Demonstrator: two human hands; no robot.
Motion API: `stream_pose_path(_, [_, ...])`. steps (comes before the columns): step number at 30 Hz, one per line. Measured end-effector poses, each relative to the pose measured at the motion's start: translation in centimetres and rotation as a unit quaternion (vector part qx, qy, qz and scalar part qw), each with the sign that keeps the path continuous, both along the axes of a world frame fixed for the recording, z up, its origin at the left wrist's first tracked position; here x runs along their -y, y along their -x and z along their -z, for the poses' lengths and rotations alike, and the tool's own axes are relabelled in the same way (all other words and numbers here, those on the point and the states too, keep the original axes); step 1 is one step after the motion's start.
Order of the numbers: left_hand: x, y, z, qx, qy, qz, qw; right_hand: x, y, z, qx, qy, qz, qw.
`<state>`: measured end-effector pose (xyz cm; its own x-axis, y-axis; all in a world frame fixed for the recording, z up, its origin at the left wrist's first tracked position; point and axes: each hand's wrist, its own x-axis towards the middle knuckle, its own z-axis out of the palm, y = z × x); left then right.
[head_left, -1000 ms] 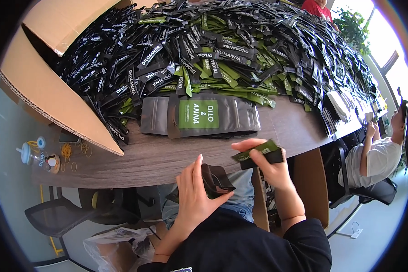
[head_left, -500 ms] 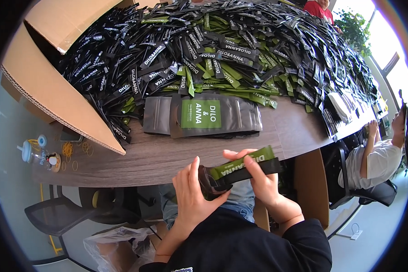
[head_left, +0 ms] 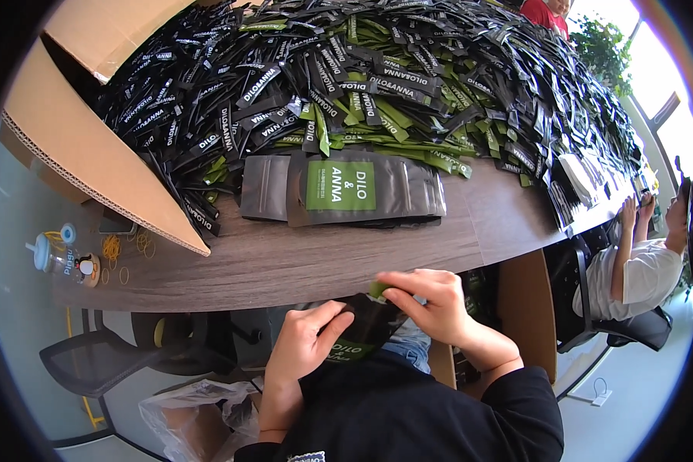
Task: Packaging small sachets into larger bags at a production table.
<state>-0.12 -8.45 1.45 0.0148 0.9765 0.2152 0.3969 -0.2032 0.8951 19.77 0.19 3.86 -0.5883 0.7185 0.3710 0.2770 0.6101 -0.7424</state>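
My left hand [head_left: 304, 339] pinches the side of a black pouch [head_left: 368, 322] with a green label, held tilted over my lap at the table's front edge. At the pouch's mouth, my right hand [head_left: 435, 304] has its fingers closed around a green stick sachet [head_left: 378, 289]. Only the sachet's end shows; the rest is hidden by the pouch and fingers. Beyond my hands, a stack of flat black pouches [head_left: 408, 189] lies on the table, the top one bearing a green label.
A big heap of black and green stick sachets [head_left: 285, 92] covers the back of the table [head_left: 246, 262]. A cardboard box [head_left: 92, 162] stands at left, near a bottle [head_left: 48, 254] and rubber bands [head_left: 111, 248]. Another person [head_left: 643, 269] sits at right.
My right hand has moved the green and black stick sachets left into the pouch's mouth. My left hand now pinches the pouch's side, and the pouch has turned so its label shows.
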Motion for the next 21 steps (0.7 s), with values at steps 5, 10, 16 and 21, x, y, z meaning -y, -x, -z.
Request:
stream_pose_path(5, [-0.1, -0.1, 0.1, 0.012, -0.006, 0.027, 1.0, -2.3, -1.5, -0.9, 0.128, 0.238, -0.29, 0.918])
stream_pose_path(10, [-0.3, -1.2, -0.2, -0.002, -0.022, 0.039, 0.999, -2.8, 0.0, 0.9, 0.195, 0.333, -0.323, 0.864])
stream_pose_path(16, [-0.3, -0.8, 1.2, 0.171, 0.024, -0.05, 0.984, -2.4, -0.3, 0.7, -0.142, 0.469, -0.151, 0.858])
stream_pose_path(21, [-1.1, -2.2, 0.2, 0.082, -0.048, -0.035, 0.995, 0.0, -0.7, 0.0, -0.039, 0.188, -0.099, 0.976])
